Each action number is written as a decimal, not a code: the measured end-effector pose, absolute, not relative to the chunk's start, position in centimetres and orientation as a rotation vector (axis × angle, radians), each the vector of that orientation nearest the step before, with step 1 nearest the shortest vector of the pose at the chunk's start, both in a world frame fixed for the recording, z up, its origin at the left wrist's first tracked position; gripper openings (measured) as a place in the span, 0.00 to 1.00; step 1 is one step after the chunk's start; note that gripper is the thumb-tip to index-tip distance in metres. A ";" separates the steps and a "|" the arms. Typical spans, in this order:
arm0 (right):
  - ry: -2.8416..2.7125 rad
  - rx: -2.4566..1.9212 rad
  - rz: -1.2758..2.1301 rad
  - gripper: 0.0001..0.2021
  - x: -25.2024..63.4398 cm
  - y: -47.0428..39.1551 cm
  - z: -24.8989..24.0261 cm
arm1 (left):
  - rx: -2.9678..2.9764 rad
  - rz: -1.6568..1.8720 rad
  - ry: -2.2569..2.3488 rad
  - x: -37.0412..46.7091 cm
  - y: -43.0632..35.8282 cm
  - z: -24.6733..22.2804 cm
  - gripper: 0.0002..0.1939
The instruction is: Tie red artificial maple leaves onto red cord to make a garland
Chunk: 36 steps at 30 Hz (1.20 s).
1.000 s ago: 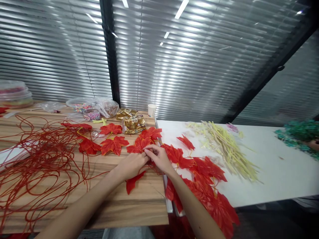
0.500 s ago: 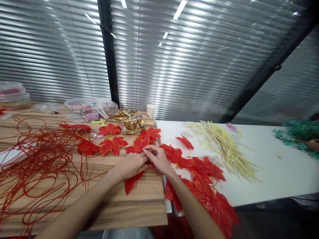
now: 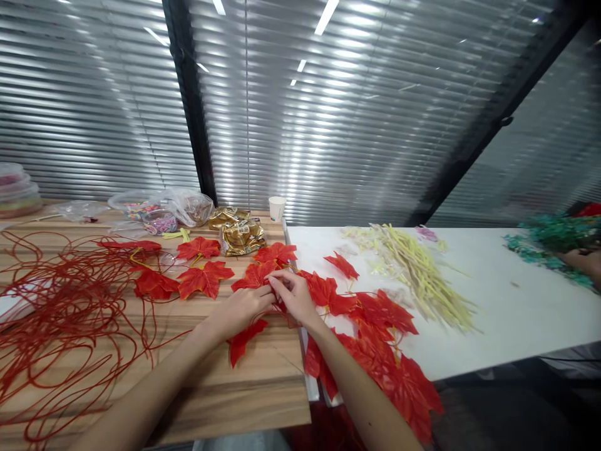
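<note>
My left hand (image 3: 247, 307) and my right hand (image 3: 295, 297) meet over the edge where the wooden table borders the white one. Fingers of both are closed in a pinch on a thin red cord (image 3: 169, 341), which runs in from the left; the pinched part is mostly hidden. Red artificial maple leaves (image 3: 256, 275) lie just beyond my fingertips. Another red leaf (image 3: 245, 341) hangs under my left hand. To the right, a string of red maple leaves (image 3: 375, 351) passes beneath my right forearm and droops over the white table's edge.
A loose tangle of red cord (image 3: 70, 319) covers the left of the wooden table. Behind stand gold packets (image 3: 241, 237), a paper cup (image 3: 277, 208) and bead tubs (image 3: 159, 220). Yellow strips (image 3: 417, 275) lie on the white table (image 3: 526, 313). Another person's hand (image 3: 585, 260) holds green foliage (image 3: 558, 241).
My view has turned slightly, so things sit a little further left. My hands stay together at the same spot, with the right fingers shifted slightly.
</note>
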State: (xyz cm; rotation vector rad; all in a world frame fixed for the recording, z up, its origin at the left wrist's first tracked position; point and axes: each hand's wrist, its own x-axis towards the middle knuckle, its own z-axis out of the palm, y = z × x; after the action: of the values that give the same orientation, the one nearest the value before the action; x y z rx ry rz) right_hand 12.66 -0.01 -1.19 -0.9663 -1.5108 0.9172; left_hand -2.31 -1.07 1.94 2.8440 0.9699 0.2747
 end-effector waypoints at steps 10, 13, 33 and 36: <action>-1.337 -0.919 0.959 0.11 12.8 0.2 -1.1 | 2.732 0.428 1.083 -2.6 -1.0 1.9 0.12; -1.318 -0.920 1.001 0.12 12.8 0.2 -1.2 | 2.686 0.481 1.150 -2.6 -0.9 1.9 0.13; -1.341 -0.838 1.218 0.11 12.8 -0.1 -0.9 | 2.540 0.758 1.286 -2.9 -0.6 1.2 0.13; -1.327 -0.823 1.251 0.12 12.6 -0.1 -0.9 | 2.475 0.873 1.269 -2.9 -0.4 1.1 0.13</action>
State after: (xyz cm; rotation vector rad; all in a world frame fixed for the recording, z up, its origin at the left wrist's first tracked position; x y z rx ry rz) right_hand 12.62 -0.10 -0.92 -0.8225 -1.3270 1.2507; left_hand -2.88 -0.36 1.08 2.4745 1.2686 0.8732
